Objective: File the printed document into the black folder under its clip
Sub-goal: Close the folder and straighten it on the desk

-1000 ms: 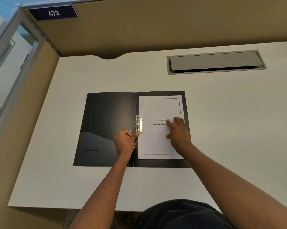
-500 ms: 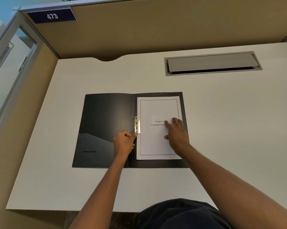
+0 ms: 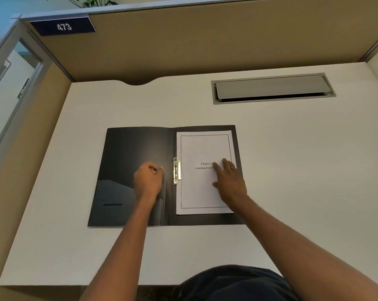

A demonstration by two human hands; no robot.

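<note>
Folder (image 3: 138, 170) open flat on desk (image 3: 292, 170), document (image 3: 203, 192) on its right half with left edge under clip (image 3: 176, 170), pinned by spread fingers of right hand (image 3: 229, 181) against sliding; left hand (image 3: 148, 181) loosely curled, empty, just beside clip.

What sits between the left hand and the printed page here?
In the head view, the metal clip along the folder's spine lies between the left hand and the printed document.

**Folder open, page under the clip**

The black folder (image 3: 129, 170) lies open and flat on the surface. The printed document (image 3: 203, 192), a white bordered page, sits square on its right half, left edge tucked under the metal clip (image 3: 176, 170) by the spine.
</note>
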